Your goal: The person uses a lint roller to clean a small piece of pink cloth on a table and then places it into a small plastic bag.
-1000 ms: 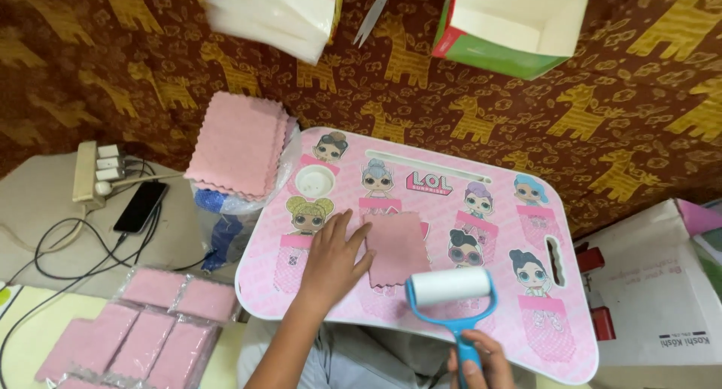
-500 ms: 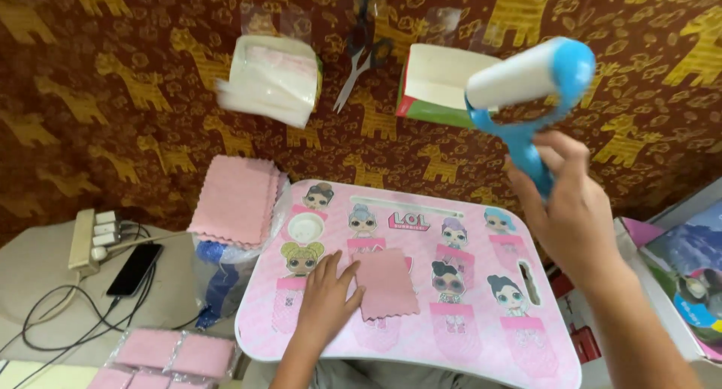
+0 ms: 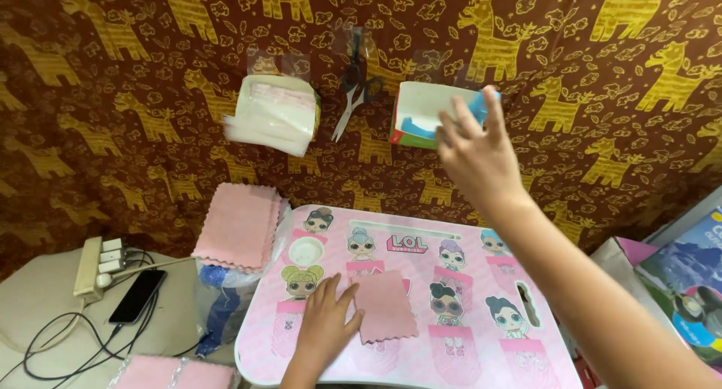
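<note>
at the far left, a power strip (image 3: 92, 266) and a phone (image 3: 137, 296) lie on a beige surface. a stack of pink cloths (image 3: 241, 225) sits beside the pink desk (image 3: 481, 359). my left hand (image 3: 325, 323) lies flat on the desk, fingers spread, gripping nothing, fingertips touching the edge of a single pink cloth (image 3: 384, 305). on the wall hang a bag holder (image 3: 277, 112), scissors (image 3: 353, 88) and a small box (image 3: 425, 112). my right hand (image 3: 475, 152) is raised at the box, fingers loose, holding nothing.
</note>
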